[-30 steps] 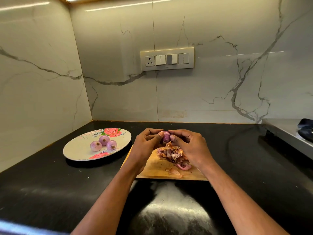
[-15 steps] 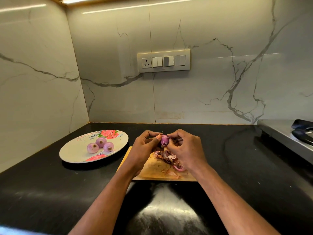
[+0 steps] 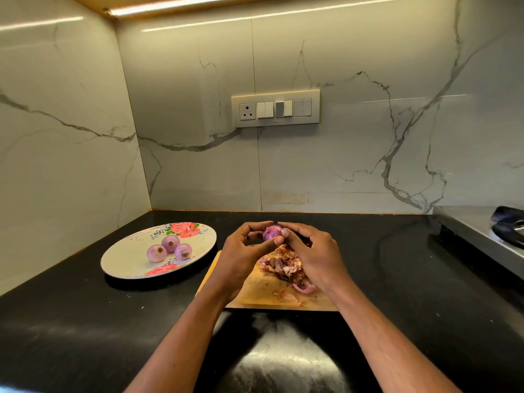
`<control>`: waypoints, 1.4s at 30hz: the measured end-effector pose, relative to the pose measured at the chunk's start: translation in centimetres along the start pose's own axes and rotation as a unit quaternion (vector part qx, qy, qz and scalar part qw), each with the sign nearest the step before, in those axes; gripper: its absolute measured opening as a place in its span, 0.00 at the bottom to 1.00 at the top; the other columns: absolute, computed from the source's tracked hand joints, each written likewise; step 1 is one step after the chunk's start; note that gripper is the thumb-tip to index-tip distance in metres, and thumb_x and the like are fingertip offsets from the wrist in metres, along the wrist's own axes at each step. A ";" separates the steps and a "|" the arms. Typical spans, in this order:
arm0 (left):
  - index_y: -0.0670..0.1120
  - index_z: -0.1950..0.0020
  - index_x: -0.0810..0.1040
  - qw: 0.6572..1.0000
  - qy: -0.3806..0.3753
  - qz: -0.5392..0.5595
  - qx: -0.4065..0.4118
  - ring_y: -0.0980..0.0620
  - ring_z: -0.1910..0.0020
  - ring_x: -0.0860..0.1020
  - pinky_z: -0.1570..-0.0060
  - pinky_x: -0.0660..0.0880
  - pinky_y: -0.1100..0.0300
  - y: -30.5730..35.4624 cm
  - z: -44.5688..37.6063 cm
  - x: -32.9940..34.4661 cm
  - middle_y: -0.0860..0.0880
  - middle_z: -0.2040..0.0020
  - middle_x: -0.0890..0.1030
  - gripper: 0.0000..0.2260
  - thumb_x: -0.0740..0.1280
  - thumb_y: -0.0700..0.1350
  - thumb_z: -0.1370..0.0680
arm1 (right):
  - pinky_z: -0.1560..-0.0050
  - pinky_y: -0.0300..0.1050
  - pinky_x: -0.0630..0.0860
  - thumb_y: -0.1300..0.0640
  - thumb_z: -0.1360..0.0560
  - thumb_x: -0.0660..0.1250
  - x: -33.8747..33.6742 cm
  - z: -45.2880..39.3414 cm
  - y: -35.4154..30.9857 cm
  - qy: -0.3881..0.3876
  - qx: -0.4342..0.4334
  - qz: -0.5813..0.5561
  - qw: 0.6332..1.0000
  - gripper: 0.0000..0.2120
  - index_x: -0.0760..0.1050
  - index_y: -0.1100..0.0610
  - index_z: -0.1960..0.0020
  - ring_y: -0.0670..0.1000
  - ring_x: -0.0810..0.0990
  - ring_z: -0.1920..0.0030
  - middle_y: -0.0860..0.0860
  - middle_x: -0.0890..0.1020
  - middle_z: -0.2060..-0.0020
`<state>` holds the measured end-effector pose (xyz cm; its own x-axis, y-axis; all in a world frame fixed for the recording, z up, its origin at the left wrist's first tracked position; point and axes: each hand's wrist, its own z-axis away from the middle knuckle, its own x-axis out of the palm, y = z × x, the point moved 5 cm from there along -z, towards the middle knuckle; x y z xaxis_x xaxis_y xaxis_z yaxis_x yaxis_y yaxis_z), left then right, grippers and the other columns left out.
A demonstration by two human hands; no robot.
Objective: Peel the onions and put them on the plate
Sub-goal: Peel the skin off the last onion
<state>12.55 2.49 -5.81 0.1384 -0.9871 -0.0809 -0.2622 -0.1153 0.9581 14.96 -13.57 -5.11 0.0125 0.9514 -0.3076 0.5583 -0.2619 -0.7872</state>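
Note:
A small purple onion (image 3: 271, 232) is pinched between the fingertips of my left hand (image 3: 245, 252) and my right hand (image 3: 313, 255), held above the far end of a wooden cutting board (image 3: 263, 290). A heap of brown and purple onion skins (image 3: 285, 265) lies on the board under my hands. To the left, a white plate with pink flowers (image 3: 127, 262) holds three peeled onions (image 3: 170, 249) grouped near its middle.
The black countertop (image 3: 85, 321) meets marble walls at the back and left. A switch panel with a socket (image 3: 275, 108) sits on the back wall. A steel stove edge (image 3: 482, 234) with a dark burner part is at the far right.
The onion has turned between my fingertips, and my hands have shifted slightly around it over the board. The plate and its three onions have not moved.

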 end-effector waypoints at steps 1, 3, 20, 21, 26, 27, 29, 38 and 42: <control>0.50 0.39 0.79 1.000 0.004 -0.005 0.002 0.53 0.41 0.81 0.44 0.80 0.57 0.0 0.0 -0.1 0.50 0.42 0.83 0.24 0.78 0.51 0.33 | 0.42 0.35 0.76 0.44 0.23 0.68 0.1 0.0 -0.1 -0.001 0.000 -0.011 1.000 0.14 0.82 0.45 0.39 0.38 0.79 0.42 0.39 0.84 0.46; 0.50 0.39 0.79 1.000 0.012 -0.014 0.009 0.54 0.42 0.81 0.45 0.80 0.57 0.1 0.1 -0.3 0.50 0.42 0.83 0.24 0.78 0.52 0.33 | 0.46 0.30 0.76 0.45 0.23 0.69 0.0 0.1 -0.2 0.018 -0.007 -0.009 1.000 0.13 0.83 0.45 0.41 0.35 0.80 0.45 0.39 0.85 0.48; 0.45 0.37 0.77 1.000 0.010 -0.010 0.008 0.50 0.44 0.83 0.40 0.79 0.51 0.2 0.3 0.2 0.46 0.44 0.84 0.22 0.75 0.48 0.30 | 0.57 0.23 0.72 0.56 0.19 0.66 0.4 0.5 -1.2 0.124 -0.056 0.097 0.986 0.07 0.82 0.55 0.44 0.44 0.81 0.54 0.48 0.84 0.53; 0.46 0.37 0.77 1.000 0.013 -0.010 0.006 0.50 0.44 0.83 0.39 0.79 0.51 0.2 0.3 0.1 0.46 0.43 0.84 0.23 0.75 0.50 0.31 | 0.56 0.24 0.74 0.54 0.19 0.66 0.5 0.4 -1.1 0.115 -0.034 0.070 0.990 0.08 0.82 0.54 0.44 0.44 0.82 0.52 0.47 0.84 0.53; 0.47 0.38 0.78 0.999 0.039 0.003 0.002 0.52 0.45 0.84 0.41 0.80 0.51 0.1 0.3 -0.4 0.47 0.43 0.84 0.24 0.75 0.52 0.32 | 0.46 0.34 0.78 0.46 0.22 0.68 0.8 0.1 0.1 0.021 0.029 0.006 0.999 0.14 0.81 0.49 0.38 0.42 0.81 0.45 0.42 0.84 0.47; 0.48 0.38 0.78 0.999 0.041 -0.003 0.001 0.52 0.45 0.84 0.42 0.81 0.51 0.1 0.3 -0.4 0.48 0.43 0.84 0.24 0.75 0.52 0.32 | 0.44 0.38 0.79 0.48 0.22 0.69 0.7 0.1 0.2 0.023 0.037 -0.012 0.999 0.13 0.82 0.49 0.39 0.42 0.81 0.45 0.42 0.85 0.47; 0.51 0.39 0.77 0.999 0.044 -0.022 0.001 0.52 0.44 0.83 0.43 0.81 0.53 0.2 0.3 -0.3 0.50 0.43 0.83 0.24 0.74 0.55 0.33 | 0.44 0.43 0.81 0.52 0.22 0.70 0.5 0.1 0.4 0.042 0.044 -0.046 0.997 0.10 0.84 0.49 0.42 0.42 0.83 0.49 0.42 0.86 0.51; 0.50 0.37 0.77 0.997 0.045 -0.066 0.020 0.57 0.44 0.82 0.47 0.78 0.63 0.3 0.4 -0.1 0.53 0.44 0.83 0.18 0.73 0.48 0.25 | 0.57 0.23 0.74 0.56 0.22 0.71 0.3 0.3 -0.2 0.117 0.004 0.051 0.992 0.06 0.84 0.51 0.46 0.40 0.82 0.55 0.43 0.85 0.56; 0.51 0.38 0.77 0.999 0.026 -0.028 0.008 0.55 0.45 0.83 0.48 0.78 0.62 0.3 0.4 0.1 0.50 0.43 0.84 0.15 0.71 0.48 0.24 | 0.55 0.32 0.80 0.55 0.24 0.73 -0.2 0.3 -0.1 0.128 0.012 0.027 0.991 0.05 0.85 0.51 0.49 0.39 0.83 0.57 0.42 0.85 0.59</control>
<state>12.06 2.26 -5.61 0.2022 -0.9720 -0.1198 -0.2687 -0.1727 0.9476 14.72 -13.80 -5.13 0.2539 0.9453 -0.2050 0.5318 -0.3135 -0.7867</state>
